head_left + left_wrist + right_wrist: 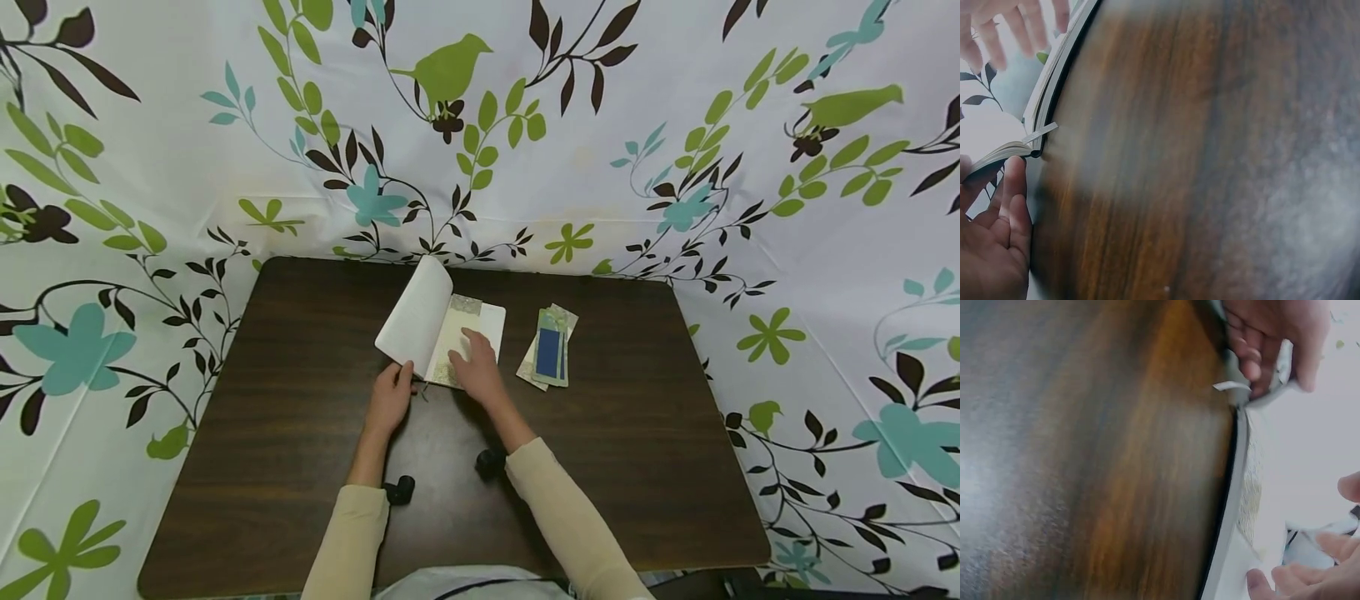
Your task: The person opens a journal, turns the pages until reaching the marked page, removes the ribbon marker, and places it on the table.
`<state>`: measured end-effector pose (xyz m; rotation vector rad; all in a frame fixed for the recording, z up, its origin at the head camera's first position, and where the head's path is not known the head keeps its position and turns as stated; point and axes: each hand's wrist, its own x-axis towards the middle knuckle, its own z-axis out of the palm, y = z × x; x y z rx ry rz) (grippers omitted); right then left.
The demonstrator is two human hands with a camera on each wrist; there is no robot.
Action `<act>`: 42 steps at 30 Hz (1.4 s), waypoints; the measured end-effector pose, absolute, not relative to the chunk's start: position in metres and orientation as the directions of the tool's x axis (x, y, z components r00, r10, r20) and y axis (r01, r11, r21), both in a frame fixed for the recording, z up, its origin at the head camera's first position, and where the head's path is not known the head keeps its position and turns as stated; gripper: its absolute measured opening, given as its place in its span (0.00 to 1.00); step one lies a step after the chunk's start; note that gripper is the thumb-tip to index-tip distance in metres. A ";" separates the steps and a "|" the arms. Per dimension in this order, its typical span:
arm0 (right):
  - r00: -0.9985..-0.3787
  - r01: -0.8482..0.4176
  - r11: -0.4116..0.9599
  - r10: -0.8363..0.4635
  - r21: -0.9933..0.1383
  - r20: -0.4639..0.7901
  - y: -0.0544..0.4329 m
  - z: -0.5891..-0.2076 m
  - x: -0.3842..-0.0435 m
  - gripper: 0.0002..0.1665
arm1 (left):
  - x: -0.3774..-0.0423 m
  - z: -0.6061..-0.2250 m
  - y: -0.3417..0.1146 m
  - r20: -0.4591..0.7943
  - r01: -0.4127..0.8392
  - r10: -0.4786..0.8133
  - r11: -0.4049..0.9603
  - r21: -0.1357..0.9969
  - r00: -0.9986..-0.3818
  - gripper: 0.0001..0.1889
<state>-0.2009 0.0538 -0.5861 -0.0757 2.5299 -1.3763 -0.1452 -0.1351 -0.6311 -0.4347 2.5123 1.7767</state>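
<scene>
A notebook (pixel 414 318) lies spread on the table, its left side of white pages lifted at a slant. My left hand (pixel 390 400) pinches the lower edge of that lifted side, thumb above and fingers beneath, as the left wrist view also shows. On the right page rests a pale patterned paper strip (pixel 455 329). Over this page my right hand (pixel 478 367) has its fingers extended and spread; whether they touch the paper is unclear. A narrow ribbon marker (pixel 1041 132) pokes out at the foot of the spine.
Right of the notebook sits a small pile of patterned paper pieces (pixel 557 321), with a blue rectangle (pixel 548 353) on top. The dark wooden table (pixel 637 467) has rounded corners. Behind it hangs a leaf-and-bird printed cloth (pixel 585 150).
</scene>
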 end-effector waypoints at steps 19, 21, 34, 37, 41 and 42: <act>-0.908 0.400 0.063 -0.109 -0.915 -0.404 0.066 -0.586 -0.214 0.38 | -0.153 -0.663 -0.139 -0.203 -0.257 -0.197 0.305 0.917 -0.959 0.28; -0.904 0.415 0.040 -0.098 -0.909 -0.417 0.065 -0.585 -0.216 0.37 | -0.152 -0.661 -0.138 -0.182 -0.239 -0.208 0.294 0.926 -0.961 0.27; -0.809 0.578 -0.300 -0.093 -0.759 -0.580 0.073 -0.587 -0.230 0.38 | -0.142 -0.624 -0.132 -0.191 -0.249 -0.212 0.292 0.923 -0.958 0.27; -0.803 0.585 -0.314 -0.101 -0.747 -0.587 0.075 -0.587 -0.231 0.36 | -0.142 -0.624 -0.132 -0.189 -0.248 -0.212 0.298 0.922 -0.959 0.27; -0.803 0.586 -0.316 -0.104 -0.746 -0.586 0.075 -0.586 -0.232 0.33 | -0.143 -0.625 -0.131 -0.181 -0.250 -0.228 0.323 0.913 -0.957 0.26; -0.805 0.584 -0.311 -0.104 -0.750 -0.584 0.075 -0.587 -0.233 0.32 | -0.143 -0.625 -0.131 -0.187 -0.256 -0.230 0.323 0.911 -0.955 0.26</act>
